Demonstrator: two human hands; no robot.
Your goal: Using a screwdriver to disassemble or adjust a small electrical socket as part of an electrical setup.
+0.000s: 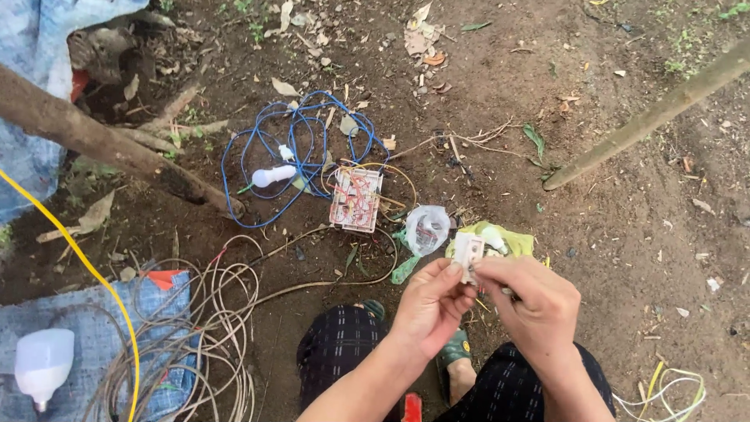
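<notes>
I pinch a small white plastic switch block (467,256) between both hands, over bare dirt near my knees — left hand (428,305) steadying it, right hand (539,301) closed on its right end. I judge I'm working its terminals; next needs fine fingertip work. My fingers hide the wiring.

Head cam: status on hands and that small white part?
Both hands, left hand and right hand, pinch the small white part above the dirt. Blue wire coil and wired board lie beyond, clear.
</notes>
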